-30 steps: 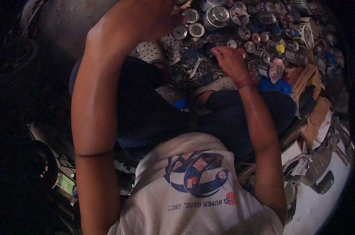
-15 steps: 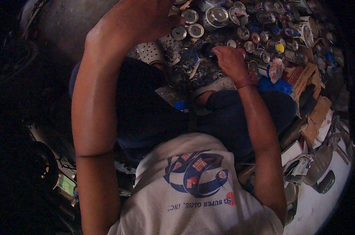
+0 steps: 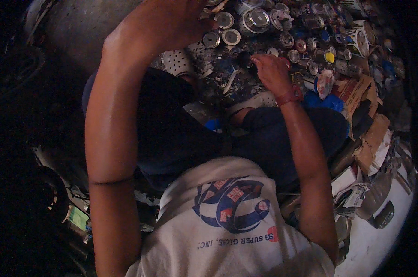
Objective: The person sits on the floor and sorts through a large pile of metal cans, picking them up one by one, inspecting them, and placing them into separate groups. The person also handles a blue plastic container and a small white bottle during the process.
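Note:
My right hand (image 3: 274,70) reaches down among several small paint tins on the spattered floor. Its fingertips close around a small dark tin (image 3: 244,58). A red band circles that wrist. My left hand (image 3: 179,21) is raised toward the top edge, close to two round silver lids (image 3: 222,32) and a larger open can (image 3: 256,19). Its fingers are cut off by the picture's edge, so what they hold is hidden. My knees in dark trousers (image 3: 181,124) and my white printed shirt (image 3: 227,221) fill the lower middle.
Many small tins and jars (image 3: 319,41) crowd the upper right. Torn cardboard (image 3: 361,92) and a blue bag (image 3: 322,101) lie to the right, with white panels and papers (image 3: 379,231) at lower right. A perforated white sandal (image 3: 179,62) is under my left arm. The left side is dark.

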`<state>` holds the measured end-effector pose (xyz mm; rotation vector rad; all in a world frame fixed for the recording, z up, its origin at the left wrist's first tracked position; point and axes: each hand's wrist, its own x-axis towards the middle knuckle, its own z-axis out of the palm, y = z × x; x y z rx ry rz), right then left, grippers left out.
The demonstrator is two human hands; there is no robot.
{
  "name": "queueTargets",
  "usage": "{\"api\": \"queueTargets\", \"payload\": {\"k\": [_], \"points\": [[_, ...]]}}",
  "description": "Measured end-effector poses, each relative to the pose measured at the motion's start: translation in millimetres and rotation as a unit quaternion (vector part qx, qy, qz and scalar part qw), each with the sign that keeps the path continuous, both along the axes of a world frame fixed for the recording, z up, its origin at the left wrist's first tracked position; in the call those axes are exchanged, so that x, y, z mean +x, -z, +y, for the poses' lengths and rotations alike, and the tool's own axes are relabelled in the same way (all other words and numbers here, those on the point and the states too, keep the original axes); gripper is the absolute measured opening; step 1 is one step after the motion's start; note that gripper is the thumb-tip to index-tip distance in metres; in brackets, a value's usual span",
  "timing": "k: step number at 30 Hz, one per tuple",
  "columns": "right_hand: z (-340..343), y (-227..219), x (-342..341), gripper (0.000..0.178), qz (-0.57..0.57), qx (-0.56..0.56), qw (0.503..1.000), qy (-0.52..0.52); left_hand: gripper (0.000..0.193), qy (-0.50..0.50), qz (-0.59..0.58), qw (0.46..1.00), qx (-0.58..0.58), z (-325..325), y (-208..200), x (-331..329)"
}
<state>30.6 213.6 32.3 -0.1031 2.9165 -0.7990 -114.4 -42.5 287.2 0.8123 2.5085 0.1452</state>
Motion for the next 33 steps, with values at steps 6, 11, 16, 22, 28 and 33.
{"api": "queueTargets", "payload": {"k": [6,11,16,22,28,33], "points": [[0,2,0,0.024,-0.027,0.011,1.000,0.002,0.063,0.000,0.014,1.000,-0.007,-2,-2,6],[4,6,-1,0.025,-0.013,-0.048,0.999,-0.019,0.064,0.029,0.051,0.997,0.057,-16,33,-5],[10,12,-5,0.025,0.030,0.005,0.999,-0.012,0.059,0.092,0.115,0.962,0.230,-9,64,-17],[6,6,-3,0.018,0.013,0.081,0.996,0.023,0.061,0.047,0.054,0.984,0.162,-9,36,2],[5,18,-3,0.011,-0.055,0.030,0.996,0.063,0.063,0.073,-0.003,0.987,0.142,8,21,2],[17,44,-9,0.030,-0.093,-0.133,0.968,0.193,0.064,0.070,-0.016,0.991,0.110,23,21,5]]}}
